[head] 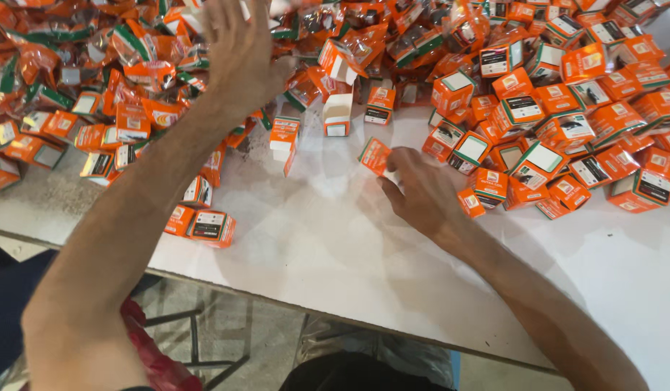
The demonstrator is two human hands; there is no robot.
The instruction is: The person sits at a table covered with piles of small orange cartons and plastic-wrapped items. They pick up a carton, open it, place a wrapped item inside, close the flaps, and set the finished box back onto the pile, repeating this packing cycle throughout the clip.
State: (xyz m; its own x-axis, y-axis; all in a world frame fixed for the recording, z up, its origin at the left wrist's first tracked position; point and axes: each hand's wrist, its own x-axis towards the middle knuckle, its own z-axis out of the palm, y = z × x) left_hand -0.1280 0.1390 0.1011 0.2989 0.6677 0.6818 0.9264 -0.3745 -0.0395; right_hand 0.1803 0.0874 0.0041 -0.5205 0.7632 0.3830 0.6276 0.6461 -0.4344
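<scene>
On the white bench, nearest the edge, the right hand pinches a small orange carton between its fingers. Farther back, the left hand hovers, fingers spread, over the heap of orange cartons; an open-flapped carton stands between the hands.

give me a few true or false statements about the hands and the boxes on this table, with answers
1. The right hand touches a small orange cardboard box on the white table. True.
2. The left hand rests flat on bare table. False: it is raised over the heap of orange boxes at the far left.
3. One white-sided open carton stands with its flap open near the middle. True.
4. All boxes are blue. False: they are orange with white and green parts.
5. The table's near part is covered with boxes. False: the boxes lie further back.
</scene>
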